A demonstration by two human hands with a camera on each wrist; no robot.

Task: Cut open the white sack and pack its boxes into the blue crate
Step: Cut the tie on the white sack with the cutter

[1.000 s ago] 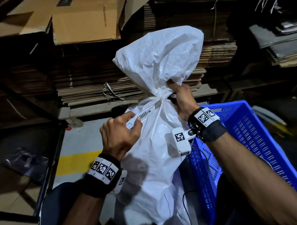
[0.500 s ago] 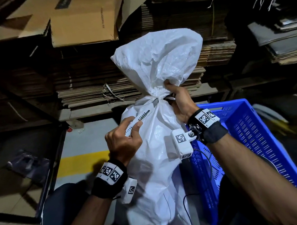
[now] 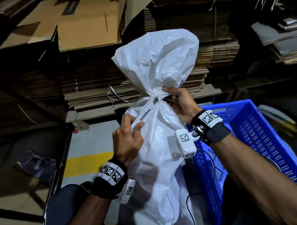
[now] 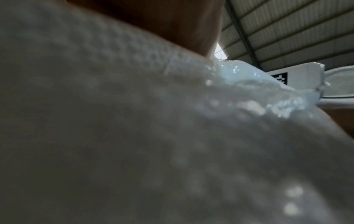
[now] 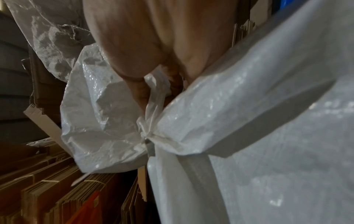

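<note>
I count 1 white sack (image 3: 157,138) standing upright in front of me, tied shut at its neck with a white tie (image 3: 158,97), the loose top bunched above it. Just to its right sits 1 blue crate (image 3: 267,136), its near wall touching the sack's side; I see nothing of the boxes. Behind both run shelves of flattened cardboard stacks (image 3: 94,88), with 1 opened brown carton (image 3: 87,27) lying on top at the left.

I have 2 hands on the job. My right hand (image 3: 181,105) is curled round the sack's neck at the tie; from the right wrist view the fingers (image 5: 141,91) pinch the bunched fabric just above the knot. My left hand (image 3: 128,138) is closed on 1 white utility knife (image 3: 141,116), thumb on the handle, the blade end reaching up to the tie. The left wrist view is filled with blurred sack cloth (image 4: 134,136), so it tells me little more.

1 yellow floor stripe (image 3: 87,163) crosses below the shelf at the left.
</note>
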